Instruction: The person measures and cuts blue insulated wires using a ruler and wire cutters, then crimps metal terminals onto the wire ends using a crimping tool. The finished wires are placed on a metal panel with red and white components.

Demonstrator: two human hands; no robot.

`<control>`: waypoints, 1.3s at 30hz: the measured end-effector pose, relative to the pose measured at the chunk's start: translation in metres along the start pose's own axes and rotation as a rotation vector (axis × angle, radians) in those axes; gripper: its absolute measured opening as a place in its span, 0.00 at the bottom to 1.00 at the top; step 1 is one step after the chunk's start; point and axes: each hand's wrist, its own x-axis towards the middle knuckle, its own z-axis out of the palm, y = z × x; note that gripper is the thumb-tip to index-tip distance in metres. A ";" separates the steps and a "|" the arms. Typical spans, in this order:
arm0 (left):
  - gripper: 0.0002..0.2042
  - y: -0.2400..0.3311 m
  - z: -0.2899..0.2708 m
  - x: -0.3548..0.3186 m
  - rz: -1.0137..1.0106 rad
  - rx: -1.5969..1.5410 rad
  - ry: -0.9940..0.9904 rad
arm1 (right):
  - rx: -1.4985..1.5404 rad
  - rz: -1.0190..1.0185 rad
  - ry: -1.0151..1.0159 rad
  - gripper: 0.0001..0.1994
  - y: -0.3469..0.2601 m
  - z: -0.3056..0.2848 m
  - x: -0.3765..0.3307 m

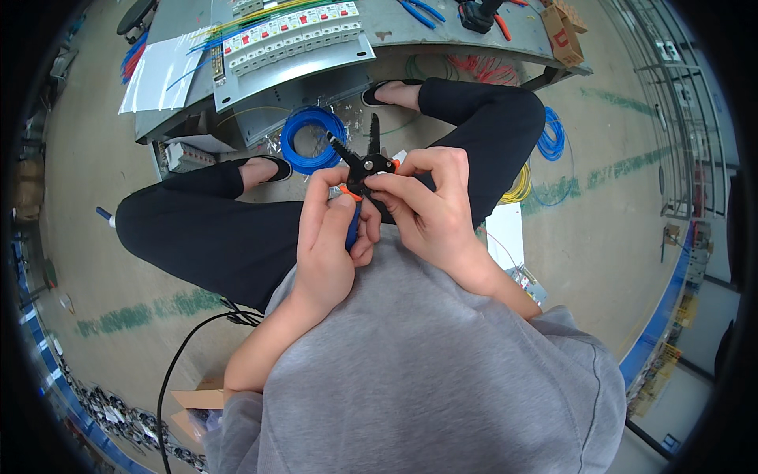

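Note:
I sit cross-legged on the floor in black trousers and a grey top. My left hand (330,237) is wrapped around the blue and orange handles of a black wire stripper (362,160), whose jaws are spread and point away from me. My right hand (426,207) pinches at the tool's pivot with fingertips and thumb; whatever small piece it may hold there is hidden. A coil of blue wire (313,139) lies on the floor just beyond the tool's tips.
A grey panel with rows of white circuit breakers (292,35) and coloured wires lies ahead. Pliers with blue handles (418,11), a cardboard box (564,33), blue wire (553,136) and yellow wire (517,188) sit to the right. A black cable (178,355) runs at the left.

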 end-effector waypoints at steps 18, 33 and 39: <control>0.08 -0.001 0.004 0.003 -0.040 0.107 -0.018 | 0.401 0.206 0.070 0.21 -0.001 0.008 -0.005; 0.07 0.001 0.009 0.000 0.005 -0.066 -0.020 | 0.652 0.458 -0.198 0.14 0.006 -0.016 0.002; 0.10 -0.005 0.015 0.000 0.130 -0.101 -0.007 | 0.649 0.407 -0.192 0.14 0.007 -0.014 0.008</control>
